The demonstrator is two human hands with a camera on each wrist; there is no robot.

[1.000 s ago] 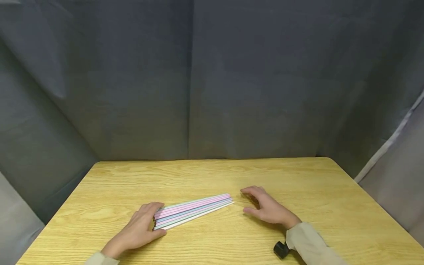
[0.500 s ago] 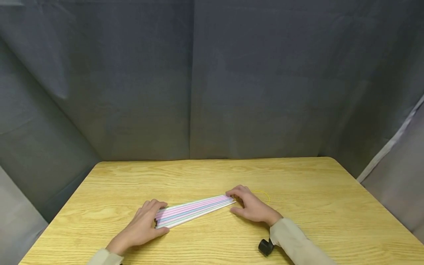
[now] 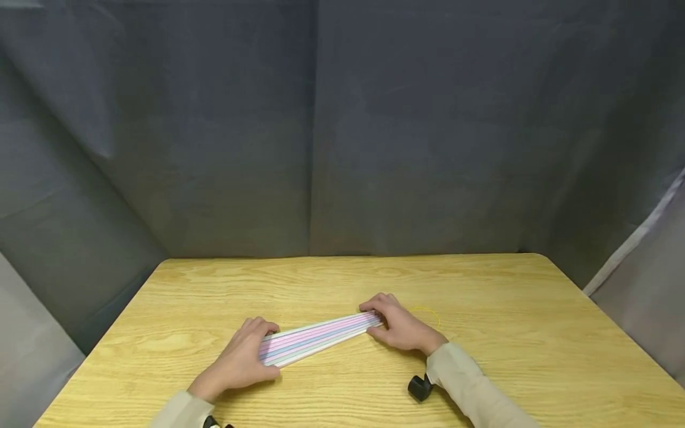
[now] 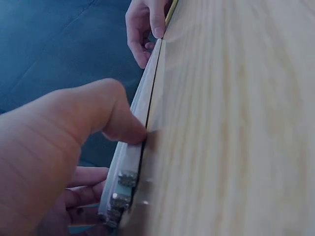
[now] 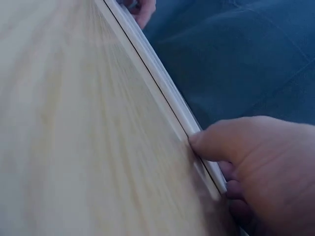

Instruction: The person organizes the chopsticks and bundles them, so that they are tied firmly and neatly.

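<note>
A flat row of several long, thin pastel sticks point(image 3: 321, 339) in pink, blue, green and white lies at a slant on the table. My left hand point(image 3: 243, 356) holds its wider left end between thumb and fingers. In the left wrist view, the thumb presses the near white stick point(image 4: 147, 91), and the square stick ends look uneven and dark. My right hand point(image 3: 401, 324) grips the narrower right end, thumb on the near side, fingers at the far edge. In the right wrist view, that thumb touches the near stick point(image 5: 170, 93). The right fingers hide the far tips.
A thin yellow loop point(image 3: 430, 310) shows behind my right hand. A black wrist device point(image 3: 420, 388) hangs below the right sleeve point(image 3: 465, 374). The wooden table point(image 3: 508, 309) ends at dark curtains point(image 3: 417, 148) behind and at the sides.
My right hand has moved left from beside the sticks onto their right end, and the yellow loop has come into view. My left hand and the sticks have shifted slightly right.
</note>
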